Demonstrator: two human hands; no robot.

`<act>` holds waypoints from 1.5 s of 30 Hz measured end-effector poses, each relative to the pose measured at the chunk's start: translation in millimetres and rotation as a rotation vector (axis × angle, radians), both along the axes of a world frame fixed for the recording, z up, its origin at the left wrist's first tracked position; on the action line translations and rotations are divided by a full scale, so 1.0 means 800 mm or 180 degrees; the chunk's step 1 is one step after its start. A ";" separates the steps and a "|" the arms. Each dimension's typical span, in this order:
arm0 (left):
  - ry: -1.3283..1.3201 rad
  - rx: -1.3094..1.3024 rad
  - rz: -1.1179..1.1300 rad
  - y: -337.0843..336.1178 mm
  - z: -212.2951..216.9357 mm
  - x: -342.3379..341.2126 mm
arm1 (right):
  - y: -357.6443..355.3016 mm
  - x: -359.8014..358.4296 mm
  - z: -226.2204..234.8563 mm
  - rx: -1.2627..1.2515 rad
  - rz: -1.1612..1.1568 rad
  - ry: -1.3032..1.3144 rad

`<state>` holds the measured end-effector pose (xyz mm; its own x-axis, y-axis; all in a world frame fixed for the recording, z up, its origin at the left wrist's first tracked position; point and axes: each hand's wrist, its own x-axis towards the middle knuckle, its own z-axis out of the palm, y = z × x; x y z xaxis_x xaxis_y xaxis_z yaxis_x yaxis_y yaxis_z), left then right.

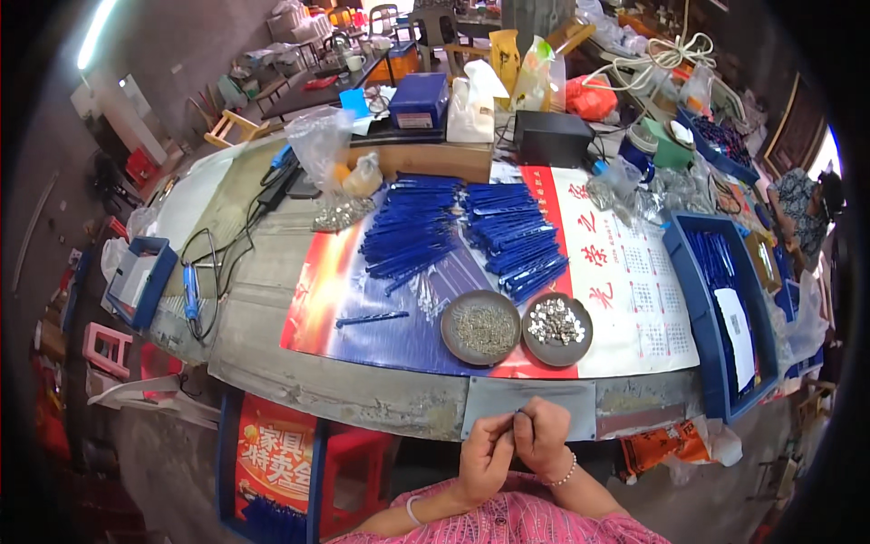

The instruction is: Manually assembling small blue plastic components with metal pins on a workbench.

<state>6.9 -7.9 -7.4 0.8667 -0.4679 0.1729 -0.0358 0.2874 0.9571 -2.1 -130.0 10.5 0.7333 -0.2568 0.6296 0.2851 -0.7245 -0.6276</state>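
My left hand [485, 458] and my right hand [545, 437] meet over a grey plate [580, 412] at the table's front edge. Both are closed, with fingertips pinched together; a tiny dark spot shows between them, too small to name. Just beyond stand two round dark dishes: the left dish [447, 340] holds fine metal bits, the right dish [587, 349] shiny flat silver pieces. Behind them lie two piles of slim dark-blue sticks, a left pile [412, 222] and a right pile [515, 231]. A single blue stick [372, 318] lies apart on the printed sheet [362, 349].
A blue crate [678, 263] with more blue sticks stands at the right. On the left are a blue-handled tool [191, 290] with a cord and a small blue bin [161, 281]. Bags of metal parts [340, 213] and a black box [553, 138] sit farther back.
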 end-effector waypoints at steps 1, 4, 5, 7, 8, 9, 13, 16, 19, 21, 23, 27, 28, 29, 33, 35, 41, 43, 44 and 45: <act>0.0082 -0.0005 -0.0008 -0.001 0.000 0.000 | 0.004 -0.006 0.000 -0.0021 0.0002 -0.0039; 0.0189 -0.0321 0.0094 -0.004 0.002 -0.003 | 0.012 -0.018 0.011 0.1377 0.0185 0.0800; 0.0276 -0.0400 0.0016 -0.003 0.002 -0.005 | 0.010 -0.015 0.012 0.1392 0.0195 0.0832; 0.0255 -0.0417 -0.0017 -0.002 0.007 -0.007 | 0.005 -0.013 0.014 0.1803 0.0340 0.0446; 0.0141 -0.0336 0.0107 -0.002 0.012 -0.007 | 0.013 -0.012 0.008 0.2113 0.0312 0.0125; 0.0034 -0.0250 0.0230 0.000 0.014 -0.010 | 0.014 -0.014 0.007 0.2119 0.0302 0.0134; -0.0025 -0.0043 0.0052 0.013 0.005 -0.014 | 0.016 -0.009 -0.007 0.0873 0.0595 -0.0541; -0.0189 -0.0037 0.0273 0.010 0.001 -0.013 | 0.017 -0.013 -0.007 0.0594 0.0571 -0.0276; -0.0167 -0.0041 0.0238 0.012 -0.004 -0.013 | 0.029 -0.016 0.003 0.0427 0.0011 -0.0088; -0.0167 -0.0052 0.0152 0.009 0.001 -0.009 | 0.031 -0.012 0.009 0.2849 -0.0095 0.0627; -0.0166 -0.0062 0.0081 0.009 0.005 -0.007 | 0.011 -0.008 0.008 0.3492 0.0572 0.0808; 0.0351 -0.0366 0.0093 0.008 0.013 0.000 | 0.010 -0.005 0.010 0.1100 0.0605 0.0472; 0.0125 -0.0210 0.0129 0.010 0.011 0.000 | 0.010 -0.003 0.005 0.1134 0.0582 0.0527; -0.0110 -0.0057 0.0159 0.010 0.009 0.000 | 0.010 -0.002 0.001 0.0721 0.0404 0.0278; 0.0087 -0.0116 0.0129 0.014 -0.002 -0.005 | 0.018 -0.011 -0.013 0.0150 0.0108 0.0361; 0.0265 -0.0233 0.0019 0.017 -0.002 -0.007 | 0.018 -0.021 0.004 0.1059 0.0247 0.0840; 0.0039 -0.0250 0.0373 0.005 0.003 -0.004 | 0.016 -0.014 0.000 0.1200 0.0198 0.0460; 0.0074 -0.0253 0.0414 0.007 0.000 -0.004 | 0.013 -0.012 -0.004 0.0422 0.0230 0.0099; 0.0044 -0.0136 0.0352 0.009 -0.003 -0.005 | 0.014 -0.014 -0.003 0.0434 0.0220 0.0112; 0.0013 -0.0019 0.0288 0.011 -0.005 -0.005 | 0.015 -0.017 -0.001 0.0212 0.0102 0.0289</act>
<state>2.8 0.8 -11.4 0.9061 -0.3866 0.1717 -0.0578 0.2889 0.9556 -15.4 -118.0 9.6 0.7950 -0.2713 0.5426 0.2473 -0.6717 -0.6983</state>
